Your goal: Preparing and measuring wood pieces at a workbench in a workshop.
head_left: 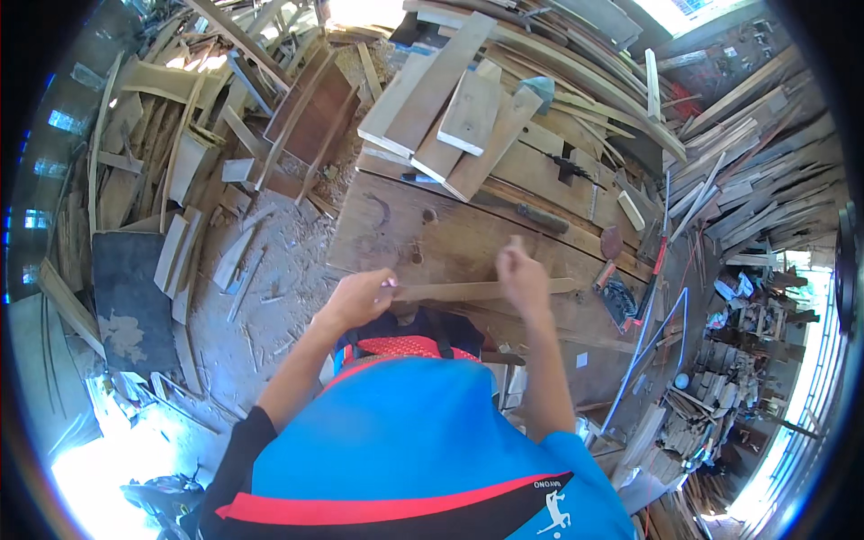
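Observation:
At the bench's front edge, a thin wooden strip (459, 291) lies crosswise. My left hand (360, 297) is closed at its left end, gripping it along with a small pale purplish item (391, 283) too small to make out. My right hand (524, 279) is over the strip's right part, fingers curled and slightly blurred; whatever they hold, if anything, is unclear. The worn wooden workbench (378, 234) has round holes and cut marks. Several boards (468, 112) are stacked on its far part.
A dark tool with a wooden handle (616, 301) lies at the bench's right. Offcuts (238, 256) litter the floor at left, beside a dark panel (126, 288). Timber piles (747, 171) line the right. A long blue-and-red bar (648, 297) stands beside the bench.

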The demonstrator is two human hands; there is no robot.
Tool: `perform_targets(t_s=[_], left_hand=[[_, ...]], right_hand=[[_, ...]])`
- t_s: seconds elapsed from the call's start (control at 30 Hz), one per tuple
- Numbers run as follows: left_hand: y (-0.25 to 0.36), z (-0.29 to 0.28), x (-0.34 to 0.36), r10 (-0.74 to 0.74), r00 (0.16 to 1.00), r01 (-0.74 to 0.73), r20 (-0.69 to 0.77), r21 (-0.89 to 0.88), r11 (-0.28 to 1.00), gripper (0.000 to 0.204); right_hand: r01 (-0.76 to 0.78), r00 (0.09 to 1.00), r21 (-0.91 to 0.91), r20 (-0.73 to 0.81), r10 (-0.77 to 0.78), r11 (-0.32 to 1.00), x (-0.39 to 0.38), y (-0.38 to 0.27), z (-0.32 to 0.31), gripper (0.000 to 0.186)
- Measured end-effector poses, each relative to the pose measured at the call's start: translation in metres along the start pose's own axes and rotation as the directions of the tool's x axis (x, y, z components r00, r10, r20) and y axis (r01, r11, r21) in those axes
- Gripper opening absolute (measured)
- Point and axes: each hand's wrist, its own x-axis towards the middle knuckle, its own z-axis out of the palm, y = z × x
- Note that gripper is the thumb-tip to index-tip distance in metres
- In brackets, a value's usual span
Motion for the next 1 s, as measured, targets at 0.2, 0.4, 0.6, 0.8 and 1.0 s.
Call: perform_targets(t_s=[0.2,0.4,0.6,0.8,1.0], left_hand=[[-0.023,-0.019,-0.082,-0.225,0.973,0.229,-0.043,0.127,0.965,0.041],[-0.050,-0.030,-0.133,-0.286,0.950,0.292,-0.129,0.033,0.956,0.049],[-0.065,-0.041,-0.135,-0.217,0.958,0.235,-0.186,0.080,0.969,0.048],[-0.091,-0.058,-0.114,-0.186,0.980,0.193,-0.072,0.111,0.975,0.048],[-0.078,-0.060,-0.075,-0.209,0.978,0.198,0.023,0.243,0.950,0.050]], right_hand=[[0.426,0.857,0.304,0.168,-0.488,0.852,0.027,-0.200,0.125,0.030],[0.380,0.879,0.392,0.129,-0.459,0.838,-0.004,-0.236,0.121,0.039],[0.120,0.990,0.662,-0.132,-0.043,0.740,-0.010,-0.027,0.042,0.026],[-0.157,0.915,0.387,-0.289,0.281,0.908,-0.082,0.099,-0.032,0.031],[0.010,0.999,0.137,-0.034,-0.005,0.991,-0.081,-0.049,0.037,0.040]])
